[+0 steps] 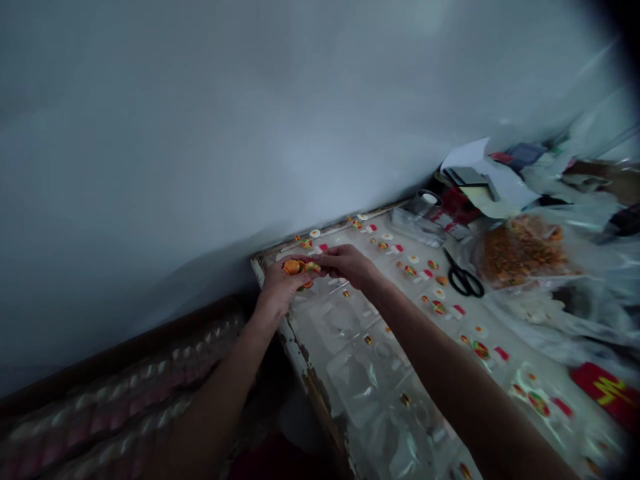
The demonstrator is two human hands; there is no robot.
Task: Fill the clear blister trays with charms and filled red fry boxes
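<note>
My left hand (277, 285) is cupped at the table's far left corner, its fingers curled around several small orange toy food pieces (291, 267). Against it, my right hand (347, 263) is closed in a pinch, its fingertips at a small yellow-green toy food piece (313, 267). Clear plastic trays (353, 373) cover the table below and right of the hands. Rows of tiny toy foods lie on them: white-and-yellow egg shapes (315, 233), red-and-white pieces (457, 311), round red-green pieces (439, 307) and small burger-like pieces (368, 340).
Black-handled scissors (466, 281) lie right of the rows. Beyond them sits a clear bag of orange pieces (525, 250), with a tape roll (427, 199) and papers (480, 163) behind. A red packet (607, 393) is at right. Blurred wrapped pink items (115, 413) are lower left, and a wall (225, 133) rises behind.
</note>
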